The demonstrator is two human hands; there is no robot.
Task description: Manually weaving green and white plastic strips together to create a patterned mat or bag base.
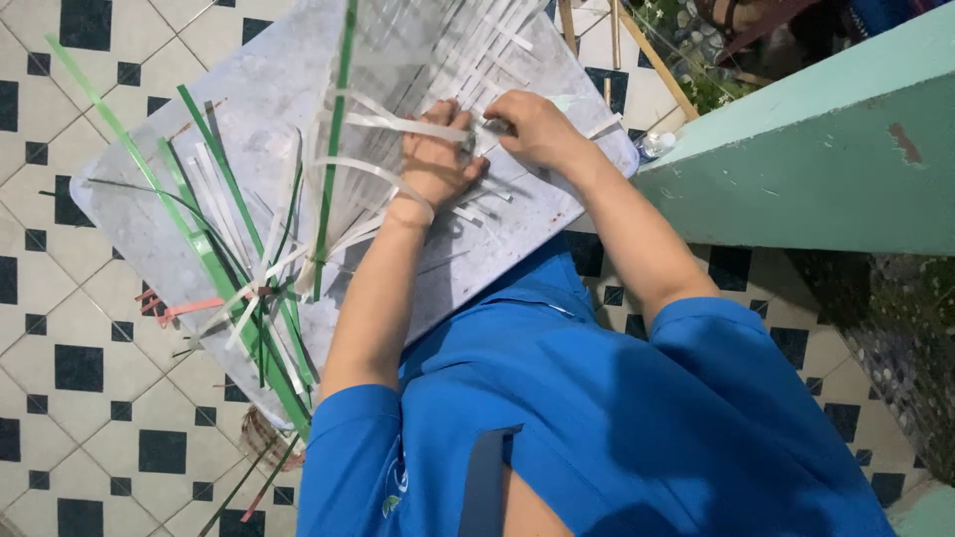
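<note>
- Lowest in the frame, the person's blue shirt (597, 418) fills the bottom centre, with both bare forearms reaching up toward the middle.
- The left hand (435, 159), at upper centre, presses down on the woven panel (438, 60) of translucent white strips; one white strip (408, 126) crosses over its fingers, and whether it pinches that strip I cannot tell.
- The right hand (534, 127), just beside it, is clenched on a strip end at the panel's lower edge.
- Judged from this, a cross strip is being threaded and snugged; the next move calls for holding the uprights flat while pulling the strip through evenly.
- Left of centre, loose green strips (214, 259) and white ones fan over the grey board (249, 89).
- Beyond lie the tiled floor (60, 378) and a teal ledge (826, 169) at upper right.
</note>
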